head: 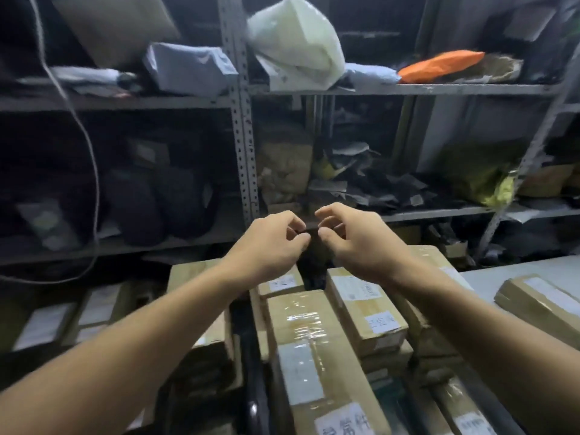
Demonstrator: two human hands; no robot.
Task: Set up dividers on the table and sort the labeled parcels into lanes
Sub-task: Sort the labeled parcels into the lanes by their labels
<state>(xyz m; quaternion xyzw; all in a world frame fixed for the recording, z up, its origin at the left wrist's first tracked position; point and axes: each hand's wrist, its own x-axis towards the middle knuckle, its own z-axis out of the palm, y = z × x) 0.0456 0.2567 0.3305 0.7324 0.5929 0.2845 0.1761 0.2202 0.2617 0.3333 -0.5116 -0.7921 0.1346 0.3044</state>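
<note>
1. Grey metal shelving (241, 136) crammed with bagged goods backs the scene.
2. Left hand (270, 243) and right hand (357, 240) hover, fingers curled, apparently holding nothing.
3. Taped brown cardboard parcels (314, 340) lie heaped below; pale table (489, 277) shows no dividers, sorting seemingly unstarted.

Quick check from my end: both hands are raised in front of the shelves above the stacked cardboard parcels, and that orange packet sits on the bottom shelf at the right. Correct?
Not quite. The orange packet lies on the top shelf at the right, not the bottom one, as the head view shows. The rest holds: left hand and right hand are raised in front of the shelves, above the stacked cardboard parcels.
</note>
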